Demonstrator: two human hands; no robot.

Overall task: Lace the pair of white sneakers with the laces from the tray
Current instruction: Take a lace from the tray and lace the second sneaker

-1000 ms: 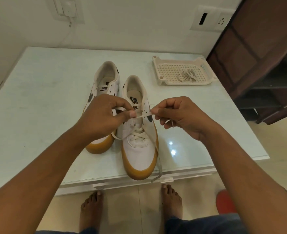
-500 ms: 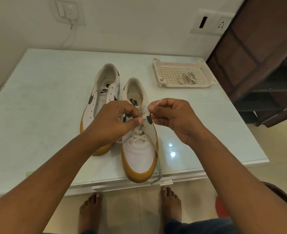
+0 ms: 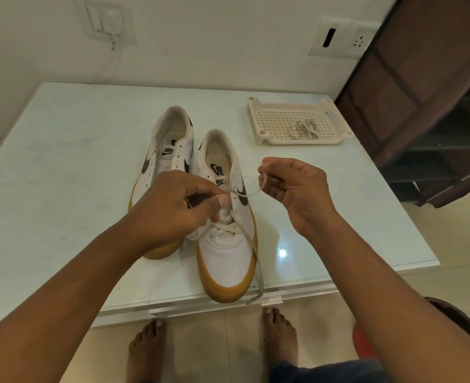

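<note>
1. The left hand [image 3: 173, 205] hides the toe of the far white gum-soled sneaker [image 3: 170, 150] and the upper eyelets of the near white gum-soled sneaker [image 3: 225, 258].
2. Its thumb and curled fingers pinch the flat white lace [image 3: 245, 193] there.
3. The right hand [image 3: 292, 186] pinches the lace's end, drawn sideways.
4. A bundled spare lace [image 3: 303, 129] lies in the cream perforated plastic tray [image 3: 256, 106].

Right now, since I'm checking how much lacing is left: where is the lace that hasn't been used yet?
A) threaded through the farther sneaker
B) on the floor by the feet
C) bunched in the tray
C: the spare lace lies bunched in the tray, and the farther sneaker shows bare eyelets.
</note>
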